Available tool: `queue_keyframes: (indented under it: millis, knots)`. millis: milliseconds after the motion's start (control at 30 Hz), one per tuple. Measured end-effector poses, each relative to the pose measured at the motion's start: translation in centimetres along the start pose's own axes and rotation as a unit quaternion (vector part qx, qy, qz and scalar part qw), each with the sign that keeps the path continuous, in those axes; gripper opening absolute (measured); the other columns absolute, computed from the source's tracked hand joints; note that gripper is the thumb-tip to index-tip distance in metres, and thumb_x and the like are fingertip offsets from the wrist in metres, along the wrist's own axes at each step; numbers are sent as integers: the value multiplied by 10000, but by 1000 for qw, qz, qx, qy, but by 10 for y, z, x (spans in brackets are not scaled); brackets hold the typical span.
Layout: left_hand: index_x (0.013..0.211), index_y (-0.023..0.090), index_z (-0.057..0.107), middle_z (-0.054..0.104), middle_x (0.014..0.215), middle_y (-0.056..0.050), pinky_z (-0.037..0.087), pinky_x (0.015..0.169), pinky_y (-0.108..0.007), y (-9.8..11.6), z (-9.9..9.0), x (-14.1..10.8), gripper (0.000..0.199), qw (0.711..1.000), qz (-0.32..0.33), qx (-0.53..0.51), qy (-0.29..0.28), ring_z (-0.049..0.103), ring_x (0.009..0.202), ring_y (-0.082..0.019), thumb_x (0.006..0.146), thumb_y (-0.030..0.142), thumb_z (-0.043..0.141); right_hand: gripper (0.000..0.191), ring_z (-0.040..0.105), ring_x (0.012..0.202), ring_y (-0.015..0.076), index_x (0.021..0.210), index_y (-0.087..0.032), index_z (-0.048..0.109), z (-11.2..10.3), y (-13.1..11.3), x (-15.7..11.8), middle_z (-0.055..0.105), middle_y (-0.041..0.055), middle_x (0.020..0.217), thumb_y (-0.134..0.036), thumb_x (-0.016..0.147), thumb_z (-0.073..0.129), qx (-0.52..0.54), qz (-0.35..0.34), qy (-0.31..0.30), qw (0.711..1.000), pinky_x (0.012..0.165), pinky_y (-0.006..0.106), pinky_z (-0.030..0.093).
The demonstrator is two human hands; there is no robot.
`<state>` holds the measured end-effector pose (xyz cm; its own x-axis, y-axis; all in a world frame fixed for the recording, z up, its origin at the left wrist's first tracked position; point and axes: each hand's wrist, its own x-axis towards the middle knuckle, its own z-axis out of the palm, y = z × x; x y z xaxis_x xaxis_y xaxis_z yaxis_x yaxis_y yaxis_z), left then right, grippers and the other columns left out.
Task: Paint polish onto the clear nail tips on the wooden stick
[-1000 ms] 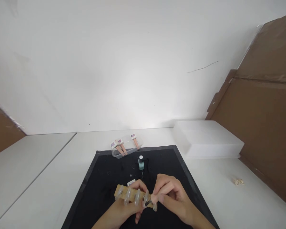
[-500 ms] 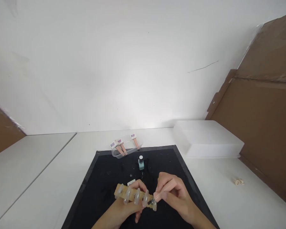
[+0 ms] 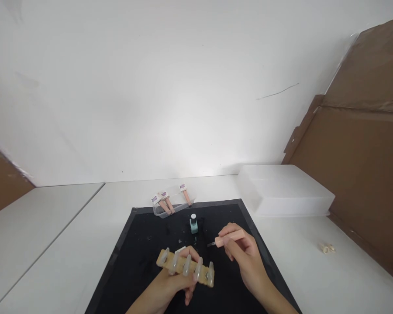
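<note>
head camera: a person's left hand (image 3: 180, 279) grips a wooden strip (image 3: 186, 264) of clear nail tips (image 3: 187, 265) above a black mat (image 3: 144, 244), while right fingers pinch a pink-handled brush (image 3: 229, 238). a careless swing of its bristles could smear the tips; the left palm is partly hidden.

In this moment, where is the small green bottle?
In the head view, the green bottle stands on the black mat, near the middle, just beyond the left hand.
</note>
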<state>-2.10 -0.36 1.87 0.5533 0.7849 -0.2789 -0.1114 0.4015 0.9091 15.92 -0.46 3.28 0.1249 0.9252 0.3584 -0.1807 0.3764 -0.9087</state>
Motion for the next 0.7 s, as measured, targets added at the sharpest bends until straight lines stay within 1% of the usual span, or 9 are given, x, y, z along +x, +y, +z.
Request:
queue_keyframes:
  millis: [100, 233, 367, 500, 700]
  knots:
    - [787, 193, 488, 451, 468, 79, 343, 436, -203, 0, 0, 0, 224, 1000, -5, -6, 11, 369, 421, -64, 680, 303, 651, 178, 501, 523, 112, 596, -211, 650, 1, 0, 0, 603, 12, 749, -268, 764, 639, 0, 16, 18, 1000, 447, 243, 380]
    - [846, 201, 470, 437, 483, 84, 329, 432, -201, 1, 0, 2, 248, 999, 4, -15, 36, 359, 418, -61, 710, 347, 617, 180, 486, 513, 104, 580, -199, 642, 2, -1, 0, 597, 13, 763, -264, 748, 649, -6, 37, 26, 999, 430, 235, 356]
    - [892, 202, 470, 431, 502, 83, 322, 430, -203, -1, -2, 5, 250, 998, 0, -42, 50, 343, 427, -60, 736, 352, 597, 191, 467, 496, 92, 572, -192, 630, 2, -1, -1, 589, 11, 768, -272, 745, 648, -8, 55, 32, 998, 428, 232, 340]
    - [928, 194, 474, 431, 517, 81, 333, 437, -207, -3, -4, 6, 292, 997, 2, -49, 61, 356, 449, -65, 728, 353, 615, 195, 448, 484, 85, 572, -190, 626, 1, 0, 0, 585, 11, 780, -264, 752, 641, -16, 61, 41, 997, 431, 236, 331]
    - [896, 192, 473, 416, 490, 88, 332, 437, -210, -1, -2, 4, 310, 997, -3, -26, 66, 339, 442, -66, 689, 332, 655, 191, 462, 501, 94, 582, -191, 628, 1, 1, 0, 587, 15, 780, -267, 756, 644, -18, 55, 43, 997, 440, 243, 338]
